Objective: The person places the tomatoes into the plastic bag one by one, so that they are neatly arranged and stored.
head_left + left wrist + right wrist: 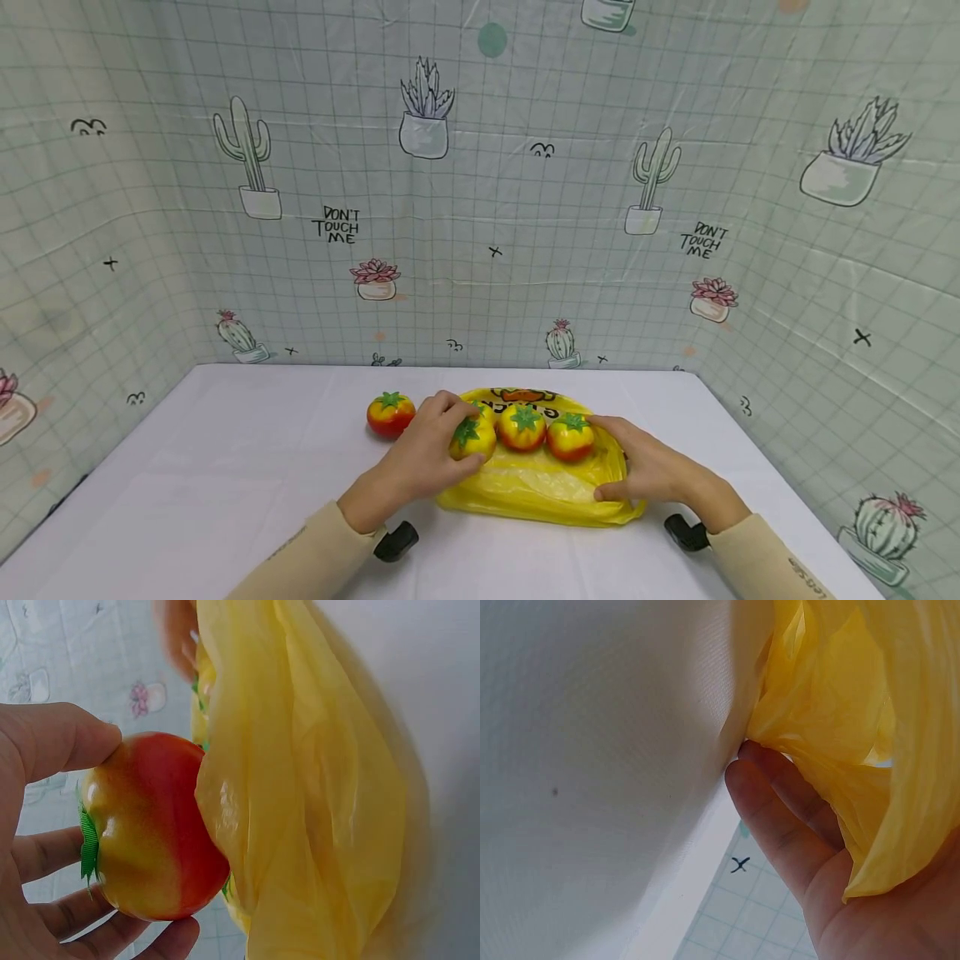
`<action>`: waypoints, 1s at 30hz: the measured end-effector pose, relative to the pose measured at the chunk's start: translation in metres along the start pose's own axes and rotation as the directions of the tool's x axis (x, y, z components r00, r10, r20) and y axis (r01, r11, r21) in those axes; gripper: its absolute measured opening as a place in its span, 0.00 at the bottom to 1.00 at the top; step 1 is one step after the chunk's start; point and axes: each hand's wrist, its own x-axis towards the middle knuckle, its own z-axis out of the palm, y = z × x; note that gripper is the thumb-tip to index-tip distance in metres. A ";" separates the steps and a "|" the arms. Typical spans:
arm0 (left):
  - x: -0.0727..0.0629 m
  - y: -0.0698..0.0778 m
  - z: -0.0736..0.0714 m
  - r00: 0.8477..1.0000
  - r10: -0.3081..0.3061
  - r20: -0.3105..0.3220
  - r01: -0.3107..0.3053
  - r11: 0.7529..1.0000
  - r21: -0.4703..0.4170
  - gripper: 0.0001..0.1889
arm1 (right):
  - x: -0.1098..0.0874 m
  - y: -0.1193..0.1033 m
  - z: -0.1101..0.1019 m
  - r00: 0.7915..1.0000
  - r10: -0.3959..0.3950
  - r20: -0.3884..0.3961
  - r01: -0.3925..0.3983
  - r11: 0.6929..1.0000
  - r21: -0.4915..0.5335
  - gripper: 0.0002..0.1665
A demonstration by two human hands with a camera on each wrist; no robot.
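Note:
My left hand (431,442) grips a toy tomato (154,825), thumb on one side and fingers curled round the other. This red-and-yellow tomato with a green leaf top is at the left edge of a yellow plastic bag (525,496). Three similar tomatoes (522,427) sit together at the bag, one partly hidden behind the held one. My right hand (648,462) is at the bag's right side, thumb over its front part and fingers beside the rightmost tomato (572,442). In the right wrist view its fingers (772,825) are fairly straight, with bag film lying over the palm.
Another red-and-yellow tomato (391,414) stands on the white tabletop (247,483), left of the bag. Behind and at both sides hangs a checked cloth (480,208) printed with potted plants. Black wrist devices (396,542) show under both sleeves.

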 end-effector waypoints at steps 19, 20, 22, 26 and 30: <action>0.016 0.019 0.025 0.999 0.026 0.044 -0.026 1.000 0.003 0.25 | 0.001 0.002 -0.001 1.000 -0.018 -0.003 0.018 1.000 -0.009 0.58; 0.017 0.020 0.026 0.999 0.029 0.043 -0.029 1.000 0.002 0.25 | 0.001 0.002 -0.001 1.000 -0.016 -0.005 0.016 1.000 -0.009 0.58; 0.018 0.023 0.028 0.998 0.028 0.052 -0.028 1.000 -0.008 0.26 | 0.001 0.002 -0.001 1.000 -0.012 -0.005 0.012 1.000 -0.010 0.58; 0.021 0.028 0.034 0.996 0.019 0.089 -0.016 0.999 -0.029 0.26 | 0.000 0.001 -0.001 1.000 -0.012 0.000 0.012 1.000 -0.005 0.58; 0.024 0.033 0.039 0.994 0.018 0.108 -0.014 0.999 -0.035 0.26 | 0.000 0.001 0.000 1.000 -0.022 -0.008 0.022 1.000 0.000 0.58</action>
